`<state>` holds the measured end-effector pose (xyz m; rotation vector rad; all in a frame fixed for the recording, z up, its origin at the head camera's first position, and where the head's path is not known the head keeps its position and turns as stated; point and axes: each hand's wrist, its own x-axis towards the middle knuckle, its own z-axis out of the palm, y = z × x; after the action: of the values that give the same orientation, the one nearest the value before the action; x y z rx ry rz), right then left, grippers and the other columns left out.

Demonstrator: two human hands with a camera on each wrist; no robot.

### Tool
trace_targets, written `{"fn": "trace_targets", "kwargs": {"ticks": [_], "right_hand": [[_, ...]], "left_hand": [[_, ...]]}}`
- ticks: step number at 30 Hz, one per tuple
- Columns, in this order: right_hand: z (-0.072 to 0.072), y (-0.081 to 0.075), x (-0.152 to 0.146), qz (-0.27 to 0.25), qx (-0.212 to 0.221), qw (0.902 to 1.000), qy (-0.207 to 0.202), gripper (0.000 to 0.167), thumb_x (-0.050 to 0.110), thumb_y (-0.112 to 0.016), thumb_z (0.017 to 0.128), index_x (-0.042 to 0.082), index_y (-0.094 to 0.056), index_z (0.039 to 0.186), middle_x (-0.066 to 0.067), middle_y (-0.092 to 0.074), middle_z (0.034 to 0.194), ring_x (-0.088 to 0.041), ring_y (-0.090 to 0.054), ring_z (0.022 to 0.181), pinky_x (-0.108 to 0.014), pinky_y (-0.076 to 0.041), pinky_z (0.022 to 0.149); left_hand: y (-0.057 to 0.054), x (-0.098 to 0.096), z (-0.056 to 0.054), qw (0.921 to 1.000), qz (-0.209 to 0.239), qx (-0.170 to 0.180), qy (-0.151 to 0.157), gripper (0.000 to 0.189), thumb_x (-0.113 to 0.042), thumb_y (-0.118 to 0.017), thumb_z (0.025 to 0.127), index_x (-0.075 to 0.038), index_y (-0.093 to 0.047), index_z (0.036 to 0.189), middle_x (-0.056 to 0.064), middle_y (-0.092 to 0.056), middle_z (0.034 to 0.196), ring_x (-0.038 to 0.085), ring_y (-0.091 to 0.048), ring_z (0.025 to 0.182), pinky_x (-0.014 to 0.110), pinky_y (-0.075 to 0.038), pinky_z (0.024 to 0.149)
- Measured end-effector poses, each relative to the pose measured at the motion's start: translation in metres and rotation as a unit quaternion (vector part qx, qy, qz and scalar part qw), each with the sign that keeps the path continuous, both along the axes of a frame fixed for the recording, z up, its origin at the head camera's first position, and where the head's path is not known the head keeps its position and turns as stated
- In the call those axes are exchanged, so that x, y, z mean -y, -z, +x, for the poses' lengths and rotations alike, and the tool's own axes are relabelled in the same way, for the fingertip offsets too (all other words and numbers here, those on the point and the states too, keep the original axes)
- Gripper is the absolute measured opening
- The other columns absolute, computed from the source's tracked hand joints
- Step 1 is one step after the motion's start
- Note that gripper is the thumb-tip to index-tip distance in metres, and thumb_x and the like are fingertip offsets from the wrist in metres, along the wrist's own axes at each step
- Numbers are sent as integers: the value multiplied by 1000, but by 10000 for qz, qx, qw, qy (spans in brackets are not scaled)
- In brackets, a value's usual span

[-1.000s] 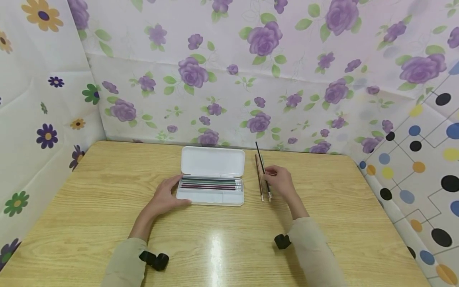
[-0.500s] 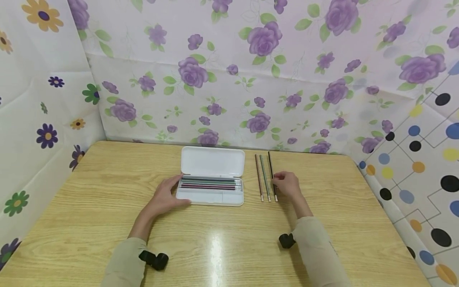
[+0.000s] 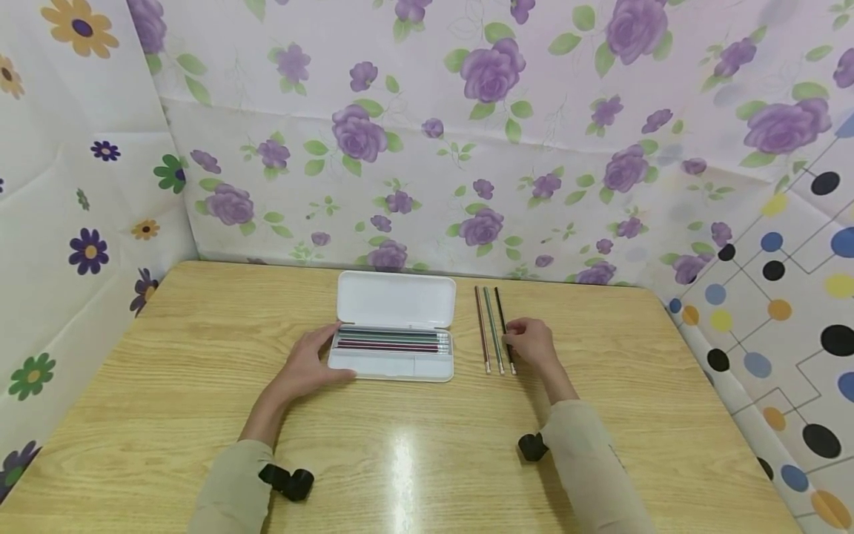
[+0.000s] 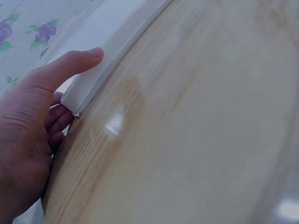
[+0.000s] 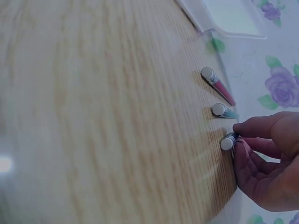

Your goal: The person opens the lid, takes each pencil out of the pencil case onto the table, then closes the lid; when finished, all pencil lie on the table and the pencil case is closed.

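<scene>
A white pencil case [image 3: 380, 366] lies open on the table, its lid [image 3: 396, 300] tipped back. Inside, several dark, green and red pencils [image 3: 390, 340] lie side by side in the rear compartment. My left hand [image 3: 311, 365] grips the case's left end, and the thumb [image 4: 88, 58] lies over the front rim in the left wrist view. To the right of the case, a red pencil [image 3: 483, 330] and a green pencil [image 3: 494, 330] lie on the wood. Beside them my right hand [image 3: 532, 342] pinches a black pencil [image 5: 230, 141] between thumb and fingers.
The wooden table [image 3: 414, 460] reaches back to a floral-printed sheet [image 3: 427, 185]. A dotted sheet [image 3: 774, 311] hangs on the right side and a flowered one [image 3: 87, 200] on the left. Black wrist cameras [image 3: 297, 484] sit at both sleeves.
The black pencil has come down off the green one to its right, carried by my right hand, and its far end has since swung slightly left. The left hand stays on the case.
</scene>
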<state>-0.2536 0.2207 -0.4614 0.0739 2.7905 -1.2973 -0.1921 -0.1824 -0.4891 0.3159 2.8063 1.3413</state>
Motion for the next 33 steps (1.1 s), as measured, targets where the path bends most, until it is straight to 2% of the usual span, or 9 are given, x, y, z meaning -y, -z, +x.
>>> {"fn": "trace_targets", "kwargs": {"ticks": [6, 13, 19, 25, 29, 33], "right_hand": [[0, -2, 0, 40, -56, 10000, -41, 29, 2, -66, 88, -11, -63, 113, -15, -64, 93, -23, -63, 78, -28, -56, 66], [2, -4, -1, 58, -28, 10000, -36, 30, 4, -65, 89, -11, -61, 115, -18, -64, 97, -24, -65, 73, -28, -54, 62], [3, -9, 1, 194, -416, 9987, -217, 32, 6, -65, 90, -9, -61, 118, -19, -65, 103, -32, -63, 92, -34, -54, 70], [3, -18, 16, 153, -787, 9941, -731, 32, 6, -65, 91, -8, -62, 119, -19, -65, 105, -34, -62, 97, -43, -52, 82], [7, -26, 34, 299, -784, 9898, -1153, 30, 7, -65, 91, -5, -64, 119, -16, -67, 108, -30, -62, 99, -42, -52, 82], [10, -29, 52, 527, -917, 9810, -1626, 26, 7, -66, 91, -3, -66, 116, -14, -68, 110, -27, -64, 98, -41, -53, 82]], "left_hand": [[0, 0, 0, 10000, 15, 19, 12, 99, -36, -86, 69, -2, -37, 148, 22, -37, 148, 42, -31, 130, 58, -24, 105], [1, 0, -1, 10000, 33, -43, 22, 98, -35, -86, 69, -1, -37, 147, 22, -38, 147, 42, -32, 130, 58, -25, 105], [2, 1, -1, 10000, 20, -54, 17, 99, -36, -87, 69, 0, -37, 147, 22, -39, 147, 42, -33, 129, 58, -25, 105], [2, 1, -1, 10000, 57, -31, 19, 99, -35, -86, 68, 0, -37, 147, 22, -38, 147, 42, -32, 129, 59, -24, 105], [1, 1, 0, 10000, 71, -33, 15, 99, -35, -87, 68, -1, -37, 147, 22, -38, 147, 41, -33, 129, 58, -25, 105], [1, 1, 0, 10000, 78, -16, 10, 99, -35, -86, 69, -1, -37, 147, 22, -38, 147, 41, -33, 129, 58, -25, 105]]}}
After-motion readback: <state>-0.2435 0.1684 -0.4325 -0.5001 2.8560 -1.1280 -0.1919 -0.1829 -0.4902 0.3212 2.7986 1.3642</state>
